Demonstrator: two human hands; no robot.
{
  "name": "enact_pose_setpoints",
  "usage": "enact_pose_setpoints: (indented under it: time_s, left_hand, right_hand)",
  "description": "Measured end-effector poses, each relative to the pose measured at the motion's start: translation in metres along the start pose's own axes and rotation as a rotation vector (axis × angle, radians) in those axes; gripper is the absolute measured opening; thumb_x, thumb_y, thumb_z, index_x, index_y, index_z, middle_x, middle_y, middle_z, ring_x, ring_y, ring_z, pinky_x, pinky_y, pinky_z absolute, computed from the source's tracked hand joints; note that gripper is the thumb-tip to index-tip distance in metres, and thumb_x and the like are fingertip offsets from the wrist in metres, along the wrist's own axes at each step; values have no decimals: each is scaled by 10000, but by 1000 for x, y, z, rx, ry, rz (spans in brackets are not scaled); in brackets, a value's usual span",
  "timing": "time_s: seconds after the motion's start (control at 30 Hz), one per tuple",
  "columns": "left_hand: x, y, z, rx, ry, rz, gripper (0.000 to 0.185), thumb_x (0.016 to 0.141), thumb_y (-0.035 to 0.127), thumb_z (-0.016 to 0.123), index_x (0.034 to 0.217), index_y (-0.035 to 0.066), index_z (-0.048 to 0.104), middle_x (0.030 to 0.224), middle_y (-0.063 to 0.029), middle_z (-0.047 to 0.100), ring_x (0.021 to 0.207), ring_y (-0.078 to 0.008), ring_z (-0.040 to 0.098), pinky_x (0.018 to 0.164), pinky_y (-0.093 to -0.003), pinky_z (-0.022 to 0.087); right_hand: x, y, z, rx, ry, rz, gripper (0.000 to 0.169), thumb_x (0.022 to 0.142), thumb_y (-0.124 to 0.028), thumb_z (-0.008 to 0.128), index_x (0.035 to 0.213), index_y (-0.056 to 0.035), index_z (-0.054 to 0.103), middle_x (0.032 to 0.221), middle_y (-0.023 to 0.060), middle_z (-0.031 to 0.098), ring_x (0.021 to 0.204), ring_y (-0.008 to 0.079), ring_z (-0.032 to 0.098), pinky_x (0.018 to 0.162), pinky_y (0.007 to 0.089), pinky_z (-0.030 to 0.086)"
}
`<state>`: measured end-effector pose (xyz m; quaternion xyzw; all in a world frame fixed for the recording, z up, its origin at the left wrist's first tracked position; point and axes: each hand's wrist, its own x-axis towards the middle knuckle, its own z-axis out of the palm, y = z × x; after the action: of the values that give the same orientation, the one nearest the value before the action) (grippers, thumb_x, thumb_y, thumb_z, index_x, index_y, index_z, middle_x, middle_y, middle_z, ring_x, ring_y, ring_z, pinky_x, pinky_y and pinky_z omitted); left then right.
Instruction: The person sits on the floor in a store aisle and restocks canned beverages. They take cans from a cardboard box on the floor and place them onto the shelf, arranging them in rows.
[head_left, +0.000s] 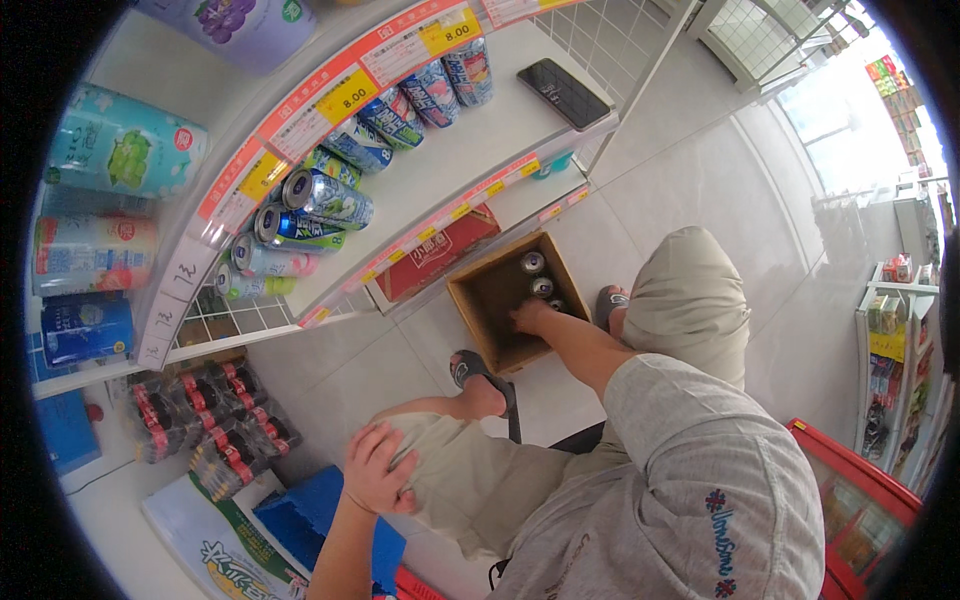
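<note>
My right hand (534, 315) reaches down into a cardboard box (480, 328) on the floor between my feet; its fingers are partly hidden, so its grip does not show. Beside it, along the box's right side, stand drink cans (541, 286), one of them partly covered by the hand. My left hand (379, 469) rests on my left knee, fingers spread, holding nothing. Ahead, on a white shelf, several drink cans (431, 94) stand in a row, and others (300, 229) sit at the shelf's left end.
A smartphone (564, 94) lies on the shelf's right end. Under that shelf is a red carton (439, 251). Shrink-wrapped bottles (214, 420) and a blue box (330, 517) are at the lower left. A red-framed case (862, 480) stands at the lower right, near a snack rack (862, 360).
</note>
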<state>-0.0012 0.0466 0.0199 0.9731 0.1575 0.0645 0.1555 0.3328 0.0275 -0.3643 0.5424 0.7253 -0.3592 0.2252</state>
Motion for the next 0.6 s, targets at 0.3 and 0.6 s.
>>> enact_pose_setpoints:
  time_s: [0.3,0.6]
  left_hand:
    - [12,-4,-3,-24,-31,4,393,813,417,465,1026,136,639,1171,-158,576,1118,-379,537,937,-534,438]
    - [21,-3,-1,-21,-66,1,401,781,397,484,1032,125,639,1179,-168,565,1100,-387,534,918,-538,445]
  right_hand:
    - [8,3,6,-176,-62,-54,436,915,-403,520,1263,-154,604,1200,148,661,1100,332,635,900,477,506]
    - [-41,-11,-54,40,-86,-55,313,912,-185,535,1166,-98,695,1238,112,652,1148,321,612,921,486,499]
